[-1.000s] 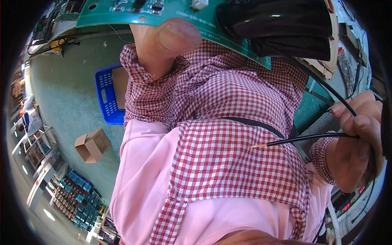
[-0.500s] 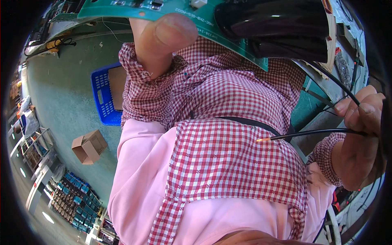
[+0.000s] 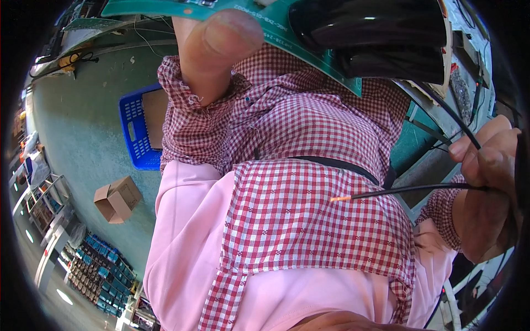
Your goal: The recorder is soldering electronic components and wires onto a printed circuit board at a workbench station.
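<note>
At the top, my left hand (image 3: pixel 223 52) grips a green circuit board (image 3: pixel 312 55), its thumb pressed over the near edge. The other fingers are hidden behind the board. Two large black cylinders, apparently capacitors (image 3: pixel 370 25), sit on the board's right part. On the right, my right hand (image 3: pixel 488 171) pinches a thin black wire (image 3: pixel 408 189) between thumb and fingers. The wire's bare copper end points left, in front of my checked apron and apart from the board. A second stretch of black cable (image 3: pixel 450 110) runs from this hand up toward the capacitors.
A blue plastic crate (image 3: pixel 141 127) with cardboard in it and an open cardboard box (image 3: pixel 117 199) stand on the green floor to the left. Racks with blue bins (image 3: pixel 107 273) are farther off. A cluttered bench edge (image 3: pixel 472 71) lies at upper right.
The bare wire end has shifted left and slightly down as my right hand moved a little left. The board and my left thumb have risen slightly in the picture. Both grips are kept.
</note>
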{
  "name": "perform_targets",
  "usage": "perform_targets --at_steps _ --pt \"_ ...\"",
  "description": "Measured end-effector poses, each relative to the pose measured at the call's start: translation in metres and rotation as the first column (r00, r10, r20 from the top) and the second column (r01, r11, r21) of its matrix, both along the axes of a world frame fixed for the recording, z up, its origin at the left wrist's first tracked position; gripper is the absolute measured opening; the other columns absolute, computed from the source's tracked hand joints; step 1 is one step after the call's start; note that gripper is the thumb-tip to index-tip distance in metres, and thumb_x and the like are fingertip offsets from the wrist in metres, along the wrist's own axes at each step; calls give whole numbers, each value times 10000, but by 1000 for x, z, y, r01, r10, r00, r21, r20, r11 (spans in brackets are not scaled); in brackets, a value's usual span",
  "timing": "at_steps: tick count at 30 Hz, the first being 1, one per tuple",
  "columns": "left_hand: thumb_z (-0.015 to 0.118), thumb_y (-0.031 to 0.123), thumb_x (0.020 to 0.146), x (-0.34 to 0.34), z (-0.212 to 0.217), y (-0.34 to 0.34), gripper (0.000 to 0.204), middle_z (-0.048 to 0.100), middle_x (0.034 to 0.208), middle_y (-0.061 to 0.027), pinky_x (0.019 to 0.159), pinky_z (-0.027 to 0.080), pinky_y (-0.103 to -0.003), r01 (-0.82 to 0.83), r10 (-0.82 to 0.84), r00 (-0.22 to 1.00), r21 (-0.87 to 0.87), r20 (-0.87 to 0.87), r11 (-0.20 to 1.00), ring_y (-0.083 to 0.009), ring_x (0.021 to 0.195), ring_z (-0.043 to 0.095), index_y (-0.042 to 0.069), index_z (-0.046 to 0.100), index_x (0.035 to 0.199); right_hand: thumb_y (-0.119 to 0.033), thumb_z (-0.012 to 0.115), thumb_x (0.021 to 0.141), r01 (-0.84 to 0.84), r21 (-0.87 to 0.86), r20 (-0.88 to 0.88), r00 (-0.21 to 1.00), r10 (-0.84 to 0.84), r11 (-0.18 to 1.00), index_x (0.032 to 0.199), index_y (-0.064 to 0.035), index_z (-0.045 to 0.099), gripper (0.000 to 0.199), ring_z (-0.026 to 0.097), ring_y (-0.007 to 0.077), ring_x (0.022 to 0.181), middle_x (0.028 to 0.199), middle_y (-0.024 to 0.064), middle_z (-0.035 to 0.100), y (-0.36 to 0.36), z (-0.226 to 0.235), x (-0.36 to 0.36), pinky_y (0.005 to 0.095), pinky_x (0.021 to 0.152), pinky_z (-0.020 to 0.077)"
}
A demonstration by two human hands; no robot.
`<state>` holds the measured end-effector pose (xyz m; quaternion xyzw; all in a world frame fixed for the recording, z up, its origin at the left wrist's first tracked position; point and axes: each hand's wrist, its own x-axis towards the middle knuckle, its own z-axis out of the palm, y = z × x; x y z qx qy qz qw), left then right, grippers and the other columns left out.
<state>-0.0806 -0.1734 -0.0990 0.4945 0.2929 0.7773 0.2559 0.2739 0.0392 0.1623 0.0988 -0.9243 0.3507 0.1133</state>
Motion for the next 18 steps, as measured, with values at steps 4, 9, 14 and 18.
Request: perform_targets --at_steps 4,9,14,18 --pt "601 318 845 -4 -1 3 356 627 993 -52 754 521 -309 12 -12 999 20 30 1000 -168 882 621 43 556 1067 -129 483 864 0 25 16 1000 -1 1000 1185 -36 535 339 493 189 717 783 108 492 -9 3 -2 344 642 476" --pt "581 361 846 -2 2 7 371 630 987 -47 757 522 -317 16 -18 998 35 62 999 -170 885 622 54 562 1054 -129 490 862 -9 46 30 1000 7 999 1186 -42 537 339 493 189 714 780 106 492 -28 -6 -45 342 638 476" --pt "561 403 846 -2 3 6 390 633 981 -43 760 522 -326 10 -14 995 50 95 999 -172 887 623 65 567 1042 -128 497 860 -29 67 46 999 26 997 1187 -47 540 339 493 189 711 777 105 492 -12 5 -6 341 634 477" --pt "545 437 846 2 11 1 408 635 975 -40 762 522 -332 13 -22 992 74 122 997 -174 889 623 74 571 1032 -128 502 859 -36 95 61 998 30 995 1187 -52 541 340 493 188 708 775 103 492 74 29 131 340 631 477"
